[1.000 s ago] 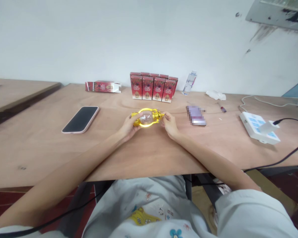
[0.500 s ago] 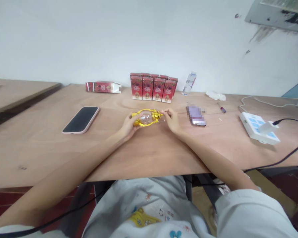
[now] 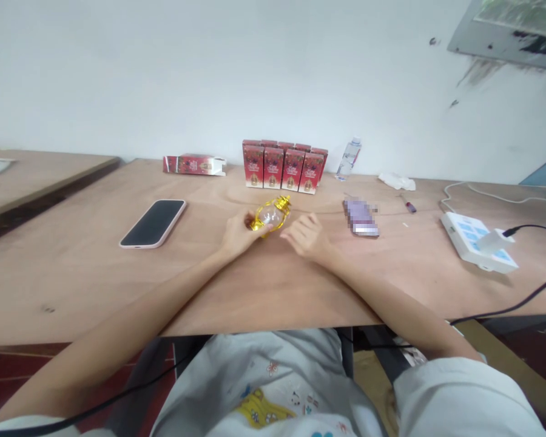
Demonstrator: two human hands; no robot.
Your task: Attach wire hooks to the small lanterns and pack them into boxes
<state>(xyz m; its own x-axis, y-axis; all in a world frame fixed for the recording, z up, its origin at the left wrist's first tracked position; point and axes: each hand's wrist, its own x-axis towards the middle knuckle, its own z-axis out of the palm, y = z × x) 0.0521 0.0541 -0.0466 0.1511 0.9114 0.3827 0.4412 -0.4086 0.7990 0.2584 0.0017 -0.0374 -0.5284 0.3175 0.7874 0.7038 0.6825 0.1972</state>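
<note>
My left hand (image 3: 240,235) is closed around the base of a small gold lantern (image 3: 271,215) with a clear round globe. The lantern lies tilted in the grip, its gold top pointing up and to the right, a little above the table. Close by on the right, my right hand (image 3: 306,235) is apart from the lantern. Its fingers are loosely bent, the thumb stands off from them, and nothing shows in them.
Several red printed boxes (image 3: 282,169) stand in rows near the wall. Another red box (image 3: 195,164) lies on its side, flap open. Around them are a dark-screened phone (image 3: 153,223), a second phone (image 3: 361,216), a clear bottle (image 3: 348,159), crumpled tissue (image 3: 397,181) and a power strip (image 3: 477,241).
The lantern has turned from lying level to pointing up and right. My right hand has left its top, where it was pinching, and moved slightly down. The view has shifted a little.
</note>
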